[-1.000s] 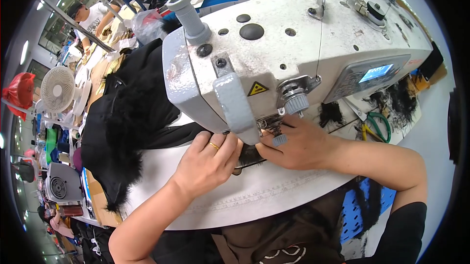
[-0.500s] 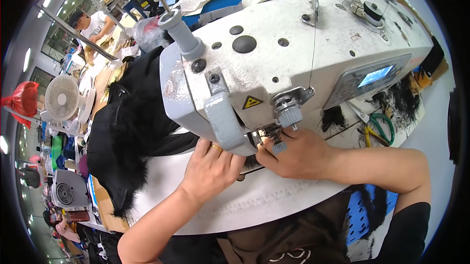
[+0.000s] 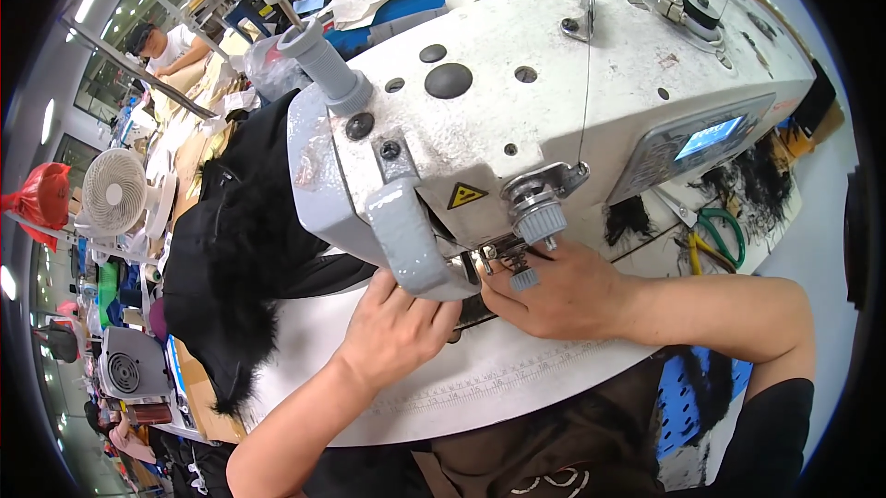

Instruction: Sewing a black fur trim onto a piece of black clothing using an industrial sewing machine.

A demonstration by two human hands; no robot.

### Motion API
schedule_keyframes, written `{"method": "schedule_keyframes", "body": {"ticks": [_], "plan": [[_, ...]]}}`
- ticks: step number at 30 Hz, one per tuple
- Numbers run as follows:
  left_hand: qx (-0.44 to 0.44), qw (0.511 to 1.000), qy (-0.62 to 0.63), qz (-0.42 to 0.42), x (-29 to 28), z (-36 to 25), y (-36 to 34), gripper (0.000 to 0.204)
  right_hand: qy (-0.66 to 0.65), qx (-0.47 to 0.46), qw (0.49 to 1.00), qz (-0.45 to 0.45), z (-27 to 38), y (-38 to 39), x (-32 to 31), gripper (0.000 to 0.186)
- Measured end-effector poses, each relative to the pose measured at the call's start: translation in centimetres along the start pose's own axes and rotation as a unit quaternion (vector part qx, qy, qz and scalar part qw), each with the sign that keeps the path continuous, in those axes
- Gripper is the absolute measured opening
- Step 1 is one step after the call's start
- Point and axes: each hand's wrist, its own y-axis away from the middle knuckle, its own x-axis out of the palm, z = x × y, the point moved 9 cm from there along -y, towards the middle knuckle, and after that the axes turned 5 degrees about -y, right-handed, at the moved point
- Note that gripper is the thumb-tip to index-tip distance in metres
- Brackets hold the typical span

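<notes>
A white and grey sewing machine [image 3: 461, 129] fills the middle. Under its head, beside the needle and presser foot, my left hand [image 3: 397, 332] has bent, closed fingers on black fabric, their tips partly hidden by the machine. My right hand [image 3: 554, 295] is curled at the right of the needle area, also on the black fabric, its fingertips partly covered by the tension knobs. A black garment with fluffy trim [image 3: 231, 249] spreads over the left of the white work surface [image 3: 341, 415]. Right of my hand lie silver scissors [image 3: 674, 207], green-handled scissors [image 3: 729, 235] and yellow-handled pliers [image 3: 701, 253].
Black fur scraps [image 3: 628, 221] lie at the right. At the left are a white fan [image 3: 115, 193], a red bag [image 3: 37, 198] and a grey appliance [image 3: 129, 369]. A co-worker [image 3: 171, 50] sits at a cluttered table behind; another person [image 3: 129, 438] is at lower left.
Both hands have shifted slightly down and rightward in the picture since a second ago, staying at the needle area. The machine's top appears slightly further left. The fingers remain bent.
</notes>
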Motion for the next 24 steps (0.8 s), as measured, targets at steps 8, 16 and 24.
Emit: {"method": "schedule_keyframes", "body": {"ticks": [8,16,24], "plan": [[-0.033,0.997,-0.008,0.063,1.2,0.3,-0.8,0.017,-0.005,0.023,0.997,0.067,-0.8,0.2,1.0,0.028],[-0.052,0.999,0.001,0.013,1.9,0.8,-0.8,0.02,0.017,0.051,0.998,0.043,-2.3,0.6,1.0,0.029],[-0.075,0.995,0.009,0.071,3.1,1.0,-0.9,0.018,-0.007,0.082,0.997,0.003,-3.6,1.0,0.6,0.011]]}}
